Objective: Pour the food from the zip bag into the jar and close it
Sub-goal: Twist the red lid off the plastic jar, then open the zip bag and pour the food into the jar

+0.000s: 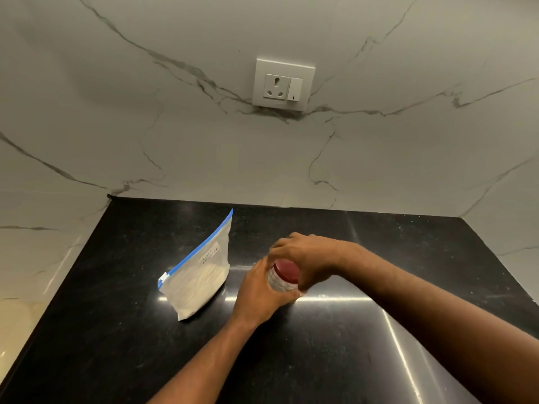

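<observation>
A clear jar [276, 281] with a dark red lid [287, 271] stands on the black counter [116, 316], right of centre. My left hand [259, 295] wraps around the jar's body from the left. From above and the right, my right hand [303, 255] grips the lid. To the left of the jar lies a zip bag [198, 278] with a blue zip strip, a white slider and a small label. It holds pale powdery food and its zip looks shut. Most of the jar's body is hidden by my fingers.
Marble-look walls enclose the counter at the back, left and right. A white socket with a switch [283, 84] sits on the back wall above the counter. The counter's left edge [26, 345] runs diagonally along the lower left.
</observation>
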{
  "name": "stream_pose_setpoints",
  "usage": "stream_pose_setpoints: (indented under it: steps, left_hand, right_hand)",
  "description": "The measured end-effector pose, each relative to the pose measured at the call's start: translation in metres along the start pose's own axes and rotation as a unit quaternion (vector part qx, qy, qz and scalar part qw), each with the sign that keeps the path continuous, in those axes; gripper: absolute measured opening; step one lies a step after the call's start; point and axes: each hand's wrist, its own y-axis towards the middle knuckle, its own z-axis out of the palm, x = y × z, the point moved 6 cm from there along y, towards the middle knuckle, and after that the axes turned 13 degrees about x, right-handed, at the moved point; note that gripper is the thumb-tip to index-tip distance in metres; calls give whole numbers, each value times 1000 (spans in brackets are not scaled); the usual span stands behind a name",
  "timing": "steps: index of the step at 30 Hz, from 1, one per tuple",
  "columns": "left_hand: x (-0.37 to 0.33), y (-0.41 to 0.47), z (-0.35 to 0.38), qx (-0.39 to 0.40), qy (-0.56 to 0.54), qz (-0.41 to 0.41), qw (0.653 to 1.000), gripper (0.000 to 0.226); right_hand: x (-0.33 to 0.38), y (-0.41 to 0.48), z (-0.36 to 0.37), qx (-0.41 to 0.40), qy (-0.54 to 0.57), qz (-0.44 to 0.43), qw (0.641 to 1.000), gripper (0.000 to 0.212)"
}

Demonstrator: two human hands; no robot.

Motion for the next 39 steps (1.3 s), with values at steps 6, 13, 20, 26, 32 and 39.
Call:
stream_pose_setpoints:
  steps: [6, 13, 20, 26, 32, 39]
  left_hand:
    - [-4, -3, 0, -13, 7, 6, 1000, 86]
    - [-8, -6, -3, -23, 11, 13, 1000, 85]
    - [-12, -8, -1, -35, 26, 31, 999, 86]
    - [-12, -12, 5, -29, 34, 2, 999, 111]
    - [4, -28, 19, -47, 29, -63, 996, 135]
    - [-4, -78, 10, -124, 7, -72, 990, 108]
  right_hand:
    - [-15, 11, 1, -64, -31, 120, 990, 84]
    - [-5, -10, -8, -91, -6, -18, 996, 76]
    - [-70, -79, 51, -408, 368, 49, 834, 63]
    - [-75, -40, 186, -448, 509, 161, 717, 44]
    - [-63, -24, 214, -404, 455, 187, 771, 35]
    - [-51, -43, 193, -438, 431, 180, 768, 30]
